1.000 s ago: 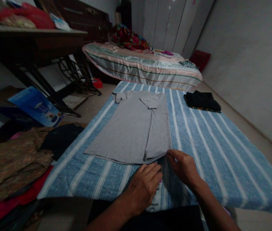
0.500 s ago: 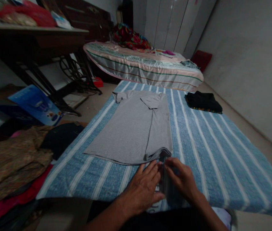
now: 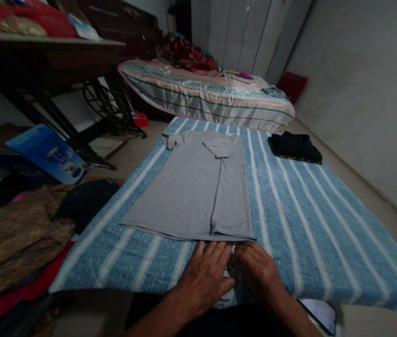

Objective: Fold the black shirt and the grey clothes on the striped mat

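Observation:
A grey T-shirt (image 3: 191, 192) lies spread on a blue-and-white striped cloth (image 3: 289, 224). Its right side is folded inward in a long strip, with one sleeve lying on top near the collar end. My left hand (image 3: 207, 271) rests palm down with fingers stretched out, the tips at the shirt's near hem. Beside it, my right hand (image 3: 259, 269) is also palm down at the hem's right corner, its fingers close together and partly hidden from above. Neither hand visibly grips the fabric.
Folded dark clothing (image 3: 294, 147) sits at the cloth's far right. Piled clothes (image 3: 19, 234) and a blue box (image 3: 53, 154) are at left, below a sewing-machine table (image 3: 51, 44). A bed (image 3: 212, 96) stands beyond; a phone (image 3: 319, 313) is near the front edge.
The bunched lower right corner of the shirt now lies flat with a straight hem. My right hand has gone from a pinch at that corner to lying palm down.

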### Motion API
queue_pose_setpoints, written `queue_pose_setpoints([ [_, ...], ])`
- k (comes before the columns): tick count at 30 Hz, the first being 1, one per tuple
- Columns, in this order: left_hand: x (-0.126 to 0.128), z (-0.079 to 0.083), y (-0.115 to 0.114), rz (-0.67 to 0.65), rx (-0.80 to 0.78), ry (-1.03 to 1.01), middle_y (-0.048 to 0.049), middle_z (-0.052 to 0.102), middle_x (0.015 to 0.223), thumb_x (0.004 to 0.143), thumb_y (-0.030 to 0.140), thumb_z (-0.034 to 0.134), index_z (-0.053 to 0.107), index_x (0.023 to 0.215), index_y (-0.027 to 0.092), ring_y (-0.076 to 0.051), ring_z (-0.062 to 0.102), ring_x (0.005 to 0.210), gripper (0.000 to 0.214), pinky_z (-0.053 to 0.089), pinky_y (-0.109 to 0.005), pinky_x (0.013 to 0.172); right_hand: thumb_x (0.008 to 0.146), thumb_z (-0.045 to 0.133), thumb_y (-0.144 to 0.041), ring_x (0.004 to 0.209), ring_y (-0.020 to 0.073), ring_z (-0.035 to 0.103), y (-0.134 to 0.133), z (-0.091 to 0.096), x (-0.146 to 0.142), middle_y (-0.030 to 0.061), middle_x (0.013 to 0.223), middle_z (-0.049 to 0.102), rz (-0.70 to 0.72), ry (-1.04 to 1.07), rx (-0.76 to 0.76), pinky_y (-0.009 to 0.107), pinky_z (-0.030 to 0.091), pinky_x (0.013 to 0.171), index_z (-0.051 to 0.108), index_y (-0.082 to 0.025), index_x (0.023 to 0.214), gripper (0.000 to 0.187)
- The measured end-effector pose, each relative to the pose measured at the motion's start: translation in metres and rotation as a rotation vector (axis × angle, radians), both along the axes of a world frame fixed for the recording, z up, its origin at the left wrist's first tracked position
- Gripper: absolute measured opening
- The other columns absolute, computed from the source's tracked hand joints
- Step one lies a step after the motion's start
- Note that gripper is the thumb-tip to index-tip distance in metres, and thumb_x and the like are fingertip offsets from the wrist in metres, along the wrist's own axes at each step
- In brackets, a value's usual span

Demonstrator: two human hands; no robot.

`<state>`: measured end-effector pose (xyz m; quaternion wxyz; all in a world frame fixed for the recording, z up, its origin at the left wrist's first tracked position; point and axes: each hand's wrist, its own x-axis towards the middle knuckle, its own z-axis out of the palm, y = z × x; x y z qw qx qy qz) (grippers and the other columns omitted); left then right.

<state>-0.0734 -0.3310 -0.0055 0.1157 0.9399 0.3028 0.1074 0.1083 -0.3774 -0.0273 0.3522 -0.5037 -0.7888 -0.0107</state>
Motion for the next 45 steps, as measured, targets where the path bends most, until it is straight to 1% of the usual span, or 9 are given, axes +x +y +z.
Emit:
queue_pose_setpoints([
  [5,-0.002,-0.005,-0.002,0.0,0.005,0.01,-0.0092,0.05,0.137,0.089,0.051,0.048,0.045,0.133,0.017,-0.027,0.045,0.127,0.056,0.029,-0.051,0.108,0.088,0.041,-0.009,0.095,0.0194,0.06,-0.005,-0.005,-0.005,0.0096,0.098,0.067,-0.096,-0.072,0.064,0.034,0.051,0.083,0.059,-0.016,0.105,0.026],
  [9,-0.004,-0.001,-0.003,0.0,-0.041,0.037,-0.0086,0.049,0.139,0.089,0.054,0.045,0.044,0.134,0.018,-0.026,0.042,0.129,0.057,0.027,-0.051,0.109,0.09,0.04,-0.012,0.101,0.0213,0.059,-0.01,-0.012,-0.007,0.0095,0.104,0.067,-0.138,-0.138,0.061,0.038,0.049,0.087,0.06,-0.017,0.106,0.026],
  [15,-0.008,0.0,-0.006,0.025,-0.066,0.055,-0.007,0.045,0.142,0.089,0.059,0.04,0.039,0.138,0.021,-0.026,0.039,0.131,0.062,0.026,-0.054,0.109,0.092,0.038,-0.012,0.107,0.0203,0.058,-0.014,-0.021,-0.003,0.0088,0.107,0.067,-0.095,-0.128,0.131,0.038,0.048,0.089,0.061,-0.019,0.104,0.027],
  [24,-0.013,-0.001,-0.007,0.105,-0.097,0.07,-0.0086,0.046,0.141,0.086,0.063,0.042,0.036,0.14,0.02,-0.028,0.041,0.13,0.069,0.023,-0.057,0.11,0.092,0.039,-0.014,0.106,0.0208,0.059,-0.016,-0.023,0.001,0.0085,0.107,0.067,-0.056,-0.161,0.114,0.037,0.049,0.088,0.059,-0.018,0.104,0.024],
  [28,-0.015,0.002,-0.008,0.111,-0.113,0.079,-0.0093,0.044,0.142,0.086,0.064,0.041,0.038,0.14,0.021,-0.029,0.039,0.131,0.069,0.024,-0.058,0.109,0.092,0.038,-0.012,0.103,0.021,0.061,-0.017,-0.027,0.002,0.0085,0.108,0.067,-0.066,-0.164,0.108,0.038,0.048,0.087,0.059,-0.018,0.105,0.025],
  [34,-0.016,0.007,-0.009,0.117,-0.135,0.058,-0.0108,0.046,0.141,0.085,0.061,0.047,0.039,0.139,0.02,-0.03,0.04,0.13,0.069,0.024,-0.059,0.109,0.092,0.038,-0.014,0.101,0.021,0.062,-0.016,-0.025,0.005,0.0073,0.106,0.067,-0.039,-0.164,0.114,0.037,0.049,0.085,0.059,-0.02,0.104,0.025],
  [38,-0.018,0.005,-0.008,0.103,-0.072,0.064,-0.0109,0.047,0.14,0.083,0.06,0.049,0.037,0.14,0.02,-0.03,0.04,0.129,0.071,0.026,-0.056,0.109,0.091,0.038,-0.013,0.102,0.0208,0.061,-0.017,-0.024,0.007,0.0076,0.108,0.067,-0.021,-0.151,0.116,0.037,0.05,0.085,0.059,-0.019,0.105,0.025],
  [42,-0.024,-0.005,-0.007,0.09,0.047,0.088,-0.01,0.045,0.142,0.081,0.056,0.056,0.031,0.143,0.02,-0.029,0.039,0.131,0.076,0.025,-0.054,0.109,0.091,0.038,-0.01,0.107,0.0214,0.06,-0.021,-0.027,0.008,0.0084,0.113,0.065,-0.06,-0.141,0.103,0.04,0.049,0.089,0.058,-0.019,0.108,0.027],
  [45,-0.031,-0.011,-0.008,0.107,0.121,0.071,-0.0097,0.047,0.14,0.081,0.055,0.056,0.032,0.143,0.021,-0.028,0.041,0.129,0.074,0.024,-0.051,0.11,0.091,0.039,-0.01,0.11,0.022,0.059,-0.027,-0.031,0.01,0.0095,0.114,0.065,-0.091,-0.132,0.105,0.042,0.049,0.091,0.057,-0.018,0.11,0.028],
])
